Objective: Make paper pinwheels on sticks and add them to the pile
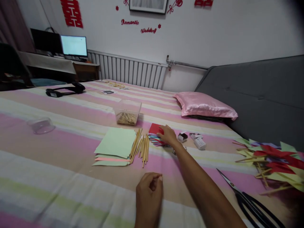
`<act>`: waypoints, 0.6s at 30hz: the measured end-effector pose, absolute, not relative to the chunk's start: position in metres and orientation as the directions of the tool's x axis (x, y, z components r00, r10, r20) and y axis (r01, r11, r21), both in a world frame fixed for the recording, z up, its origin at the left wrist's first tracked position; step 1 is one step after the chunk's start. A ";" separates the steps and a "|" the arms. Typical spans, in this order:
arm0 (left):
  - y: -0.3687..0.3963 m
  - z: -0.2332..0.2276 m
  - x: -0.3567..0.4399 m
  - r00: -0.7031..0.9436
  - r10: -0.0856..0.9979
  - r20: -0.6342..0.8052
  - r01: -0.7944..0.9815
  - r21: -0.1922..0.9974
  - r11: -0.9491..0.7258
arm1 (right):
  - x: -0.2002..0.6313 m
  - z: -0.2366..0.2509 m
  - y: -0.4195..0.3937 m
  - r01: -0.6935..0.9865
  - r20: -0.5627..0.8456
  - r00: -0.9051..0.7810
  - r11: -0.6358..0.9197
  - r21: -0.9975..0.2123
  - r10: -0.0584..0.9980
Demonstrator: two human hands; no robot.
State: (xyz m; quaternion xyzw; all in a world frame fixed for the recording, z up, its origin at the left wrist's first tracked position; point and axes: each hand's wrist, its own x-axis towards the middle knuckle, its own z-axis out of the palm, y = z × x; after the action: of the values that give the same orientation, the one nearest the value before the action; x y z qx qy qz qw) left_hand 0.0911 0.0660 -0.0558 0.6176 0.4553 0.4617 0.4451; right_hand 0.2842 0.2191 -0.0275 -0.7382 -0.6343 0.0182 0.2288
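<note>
My right hand point(169, 136) reaches forward onto a small stack of coloured paper squares with a red sheet point(155, 128) on top. Its thumb and fingers pinch at the top of that stack, partly covering it. Nearer to me, my left hand point(149, 193) hovers over the bedspread with its fingers curled toward the thumb; nothing shows in it. Left of the small stack lie several thin wooden sticks point(143, 147), beside a larger pile of pale green paper sheets point(116, 142). Just right of my right hand is a small open dark-and-white box point(182, 136).
A clear plastic tub point(128, 112) holds short sticks. Black-handled scissors point(247, 198) lie open at right, near a heap of paper pinwheels point(277, 161). Further off are a small white box point(199, 142), a pink pillow point(206, 104), a clear lid point(41, 125) and a black strap-like item point(66, 90).
</note>
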 end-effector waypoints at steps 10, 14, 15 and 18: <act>0.069 -0.051 0.092 0.152 0.986 0.071 0.116 0.989 -0.089 | 0.293 -0.033 0.222 0.959 0.122 0.164 -0.129 -0.253 0.979; 0.069 -0.053 0.093 0.184 0.981 0.065 0.151 0.984 -0.093 | 0.295 -0.032 0.223 0.962 0.122 0.154 -0.121 -0.245 0.980; 0.069 -0.054 0.093 0.177 0.982 0.070 0.150 0.984 -0.097 | 0.295 -0.031 0.223 0.962 0.123 0.152 -0.119 -0.246 0.981; 0.069 -0.053 0.094 0.133 0.987 0.087 0.145 0.984 -0.107 | 0.296 -0.031 0.224 0.959 0.131 0.149 -0.111 -0.261 0.980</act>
State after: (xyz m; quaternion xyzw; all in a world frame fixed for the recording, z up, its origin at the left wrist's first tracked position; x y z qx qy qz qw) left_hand 0.0940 0.0686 -0.0533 0.5908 0.4790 0.4519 0.4661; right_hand 0.2965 0.2236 -0.0314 -0.7443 -0.6513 0.0370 0.1431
